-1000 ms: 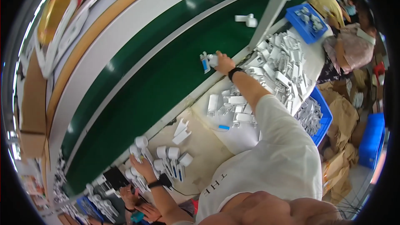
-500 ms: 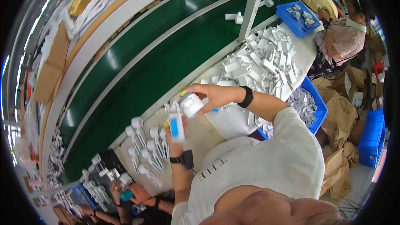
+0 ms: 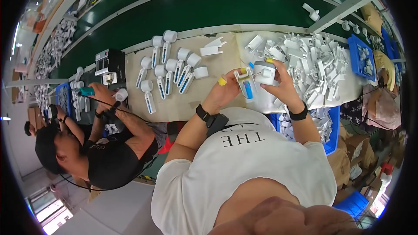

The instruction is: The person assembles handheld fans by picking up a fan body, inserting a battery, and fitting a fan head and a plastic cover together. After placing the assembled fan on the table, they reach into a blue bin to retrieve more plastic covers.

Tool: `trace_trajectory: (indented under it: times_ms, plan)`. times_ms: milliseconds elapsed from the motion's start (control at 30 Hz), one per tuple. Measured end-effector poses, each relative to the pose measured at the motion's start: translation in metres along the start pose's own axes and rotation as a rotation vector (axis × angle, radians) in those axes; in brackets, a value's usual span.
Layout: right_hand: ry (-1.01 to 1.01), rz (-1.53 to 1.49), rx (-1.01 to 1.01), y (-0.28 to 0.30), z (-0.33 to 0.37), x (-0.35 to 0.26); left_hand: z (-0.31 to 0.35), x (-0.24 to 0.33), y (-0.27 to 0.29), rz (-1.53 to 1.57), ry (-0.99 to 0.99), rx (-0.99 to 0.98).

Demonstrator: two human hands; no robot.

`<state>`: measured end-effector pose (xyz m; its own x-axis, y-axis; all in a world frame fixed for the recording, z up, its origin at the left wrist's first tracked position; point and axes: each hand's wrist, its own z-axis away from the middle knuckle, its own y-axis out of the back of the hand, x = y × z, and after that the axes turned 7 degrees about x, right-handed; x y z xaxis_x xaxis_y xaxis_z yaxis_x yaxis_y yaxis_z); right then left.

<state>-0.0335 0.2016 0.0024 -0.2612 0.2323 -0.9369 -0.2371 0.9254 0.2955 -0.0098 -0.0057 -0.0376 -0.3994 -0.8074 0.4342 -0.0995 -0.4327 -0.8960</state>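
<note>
White-grey head [image 3: 265, 75]: gripped by right hand [image 3: 285, 86], right of centre
Blue-marked piece [image 3: 248, 89]: held in left hand [image 3: 221, 95], frame centre
White parts [image 3: 311, 63]: heaped, right of frame

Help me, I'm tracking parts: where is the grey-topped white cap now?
Right of centre in the head view, the cap is in the right hand, beside the blue-marked piece.

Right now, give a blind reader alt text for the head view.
A person's left hand holds a white part with a blue strip, the right hand a rounded white piece. White-headed handles lie left on the worktable, loose white parts heaped right.
</note>
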Motion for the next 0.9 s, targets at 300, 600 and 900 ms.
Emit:
trace_trajectory:
  times_ms: [300, 600, 900]
  plan:
    - [0.17, 0.263, 0.081, 0.008, 0.028, -0.001, 0.005, 0.005, -0.012, -0.129, 0.238, 0.132]
    - [0.276, 0.362, 0.146, 0.034, 0.044, -0.014, 0.002, 0.001, -0.037, -0.718, 0.212, 0.131]
    - [0.306, 0.572, 0.165, 0.038, 0.051, -0.026, 0.006, -0.005, -0.048, -1.157, 0.039, 0.134]
